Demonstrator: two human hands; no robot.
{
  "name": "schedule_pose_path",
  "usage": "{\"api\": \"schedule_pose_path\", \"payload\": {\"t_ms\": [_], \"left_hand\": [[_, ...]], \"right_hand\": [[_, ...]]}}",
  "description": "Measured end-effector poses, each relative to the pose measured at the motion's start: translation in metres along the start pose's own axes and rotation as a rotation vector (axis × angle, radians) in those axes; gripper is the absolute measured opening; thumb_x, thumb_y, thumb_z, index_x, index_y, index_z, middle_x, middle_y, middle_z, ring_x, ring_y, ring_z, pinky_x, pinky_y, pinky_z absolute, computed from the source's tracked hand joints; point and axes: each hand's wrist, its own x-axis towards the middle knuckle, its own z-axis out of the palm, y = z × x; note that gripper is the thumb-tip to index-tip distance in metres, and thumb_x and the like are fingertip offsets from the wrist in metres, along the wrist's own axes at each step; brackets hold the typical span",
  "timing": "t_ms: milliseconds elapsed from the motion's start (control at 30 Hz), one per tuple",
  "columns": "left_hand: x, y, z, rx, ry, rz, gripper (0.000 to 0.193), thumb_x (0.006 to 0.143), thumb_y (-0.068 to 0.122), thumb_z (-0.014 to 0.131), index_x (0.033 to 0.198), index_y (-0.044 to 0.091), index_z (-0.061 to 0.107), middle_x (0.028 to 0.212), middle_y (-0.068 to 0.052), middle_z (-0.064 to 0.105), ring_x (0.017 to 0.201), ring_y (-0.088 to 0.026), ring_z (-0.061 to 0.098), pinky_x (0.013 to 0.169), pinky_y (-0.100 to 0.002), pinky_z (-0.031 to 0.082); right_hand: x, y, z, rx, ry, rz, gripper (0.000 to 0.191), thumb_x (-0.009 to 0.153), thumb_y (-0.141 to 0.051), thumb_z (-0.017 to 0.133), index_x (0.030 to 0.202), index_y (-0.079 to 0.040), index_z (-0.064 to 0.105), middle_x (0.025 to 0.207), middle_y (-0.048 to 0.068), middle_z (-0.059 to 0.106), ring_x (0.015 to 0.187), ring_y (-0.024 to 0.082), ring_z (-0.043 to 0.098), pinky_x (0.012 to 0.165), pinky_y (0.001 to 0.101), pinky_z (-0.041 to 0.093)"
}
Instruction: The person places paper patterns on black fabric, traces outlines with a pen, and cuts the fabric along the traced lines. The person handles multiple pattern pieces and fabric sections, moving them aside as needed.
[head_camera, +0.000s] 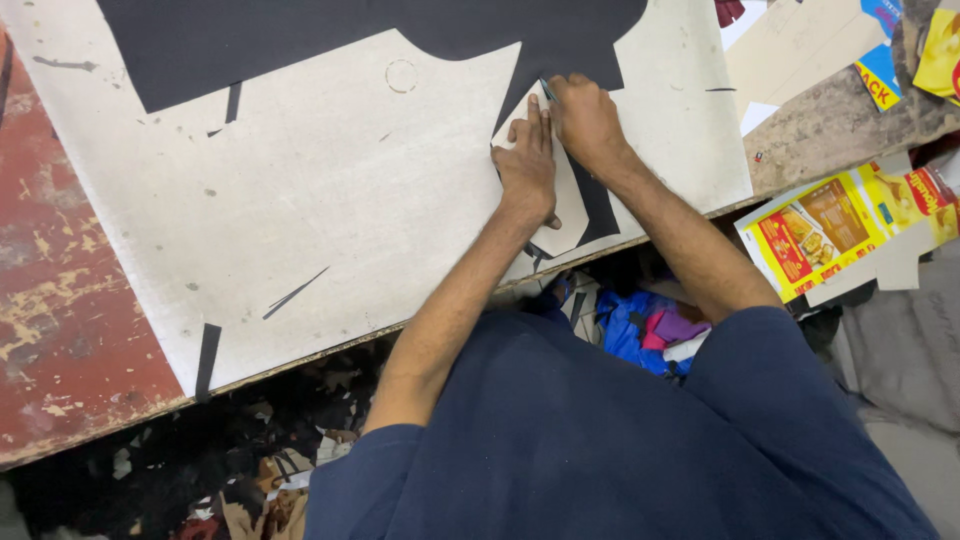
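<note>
Surface: pale board (330, 200) lies flat on the worn red bench (70, 330), with scuffs and thin black offcuts on it.
Material: black sheet (330, 30) spreads across the far part of the board; one tongue of it runs down under my hands toward the near edge.
Template: pale card template (566, 205) lies on that black tongue, near the board's front edge.
Left hand: my left hand (528, 165) is pressed flat on the template, fingers together and extended, gripping nothing.
Right hand: my right hand (585, 120) is closed around a thin dark tool (546, 90), its tip at the template's upper edge. I cannot tell whether it is a pen or a blade.
Handling: judged light, thin and flexible; the sheet would likely slide or buckle if lifted by one corner. Hold it by flat palm pressure close to the traced edge.
Surroundings: yellow and red printed packaging (830, 225) lies to the right; mixed scraps (640, 325) sit below the bench edge.
</note>
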Motion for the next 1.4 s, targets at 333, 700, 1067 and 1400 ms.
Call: {"api": "schedule_pose_path", "payload": {"t_ms": [333,700,1067,1400], "left_hand": [[0.005,0.002,-0.001,-0.016,-0.013,-0.025,0.181,0.029,0.094,0.079,0.16,-0.01,0.011,0.163,-0.039,-0.003,0.12,-0.033,0.04,0.06,-0.027,0.05],[0.008,0.01,0.01,-0.058,0.02,-0.033,0.182,0.026,0.094,0.08,0.159,-0.011,0.014,0.163,-0.038,-0.001,0.119,-0.035,0.04,0.058,-0.027,0.049],[0.007,0.009,0.011,-0.118,0.036,0.001,0.182,0.027,0.091,0.083,0.158,-0.014,0.014,0.161,-0.04,-0.003,0.119,-0.037,0.04,0.061,-0.033,0.051],[0.014,0.011,0.02,-0.072,0.072,-0.011,0.183,0.025,0.096,0.079,0.158,-0.013,0.017,0.161,-0.041,0.002,0.119,-0.038,0.04,0.055,-0.029,0.048]], "right_hand": [[-0.117,-0.023,-0.02,0.019,-0.046,0.151,0.03,0.098,-0.008,0.063,0.126,0.004,0.063,0.098,0.028,0.065,0.074,0.044,0.069,0.061,0.0492,0.057],[-0.216,-0.052,-0.04,0.012,0.012,0.279,0.026,0.094,-0.01,0.065,0.115,0.004,0.07,0.093,0.026,0.07,0.079,0.044,0.07,0.069,0.0495,0.058],[-0.218,-0.089,0.002,0.307,0.441,0.574,0.022,0.094,-0.007,0.07,0.111,0.008,0.069,0.078,0.022,0.071,0.058,0.028,0.072,0.055,0.0382,0.056],[-0.189,-0.085,-0.048,0.34,-0.011,0.798,0.017,0.095,-0.01,0.066,0.103,0.005,0.069,0.069,0.023,0.07,0.059,0.03,0.074,0.06,0.0398,0.059]]}}
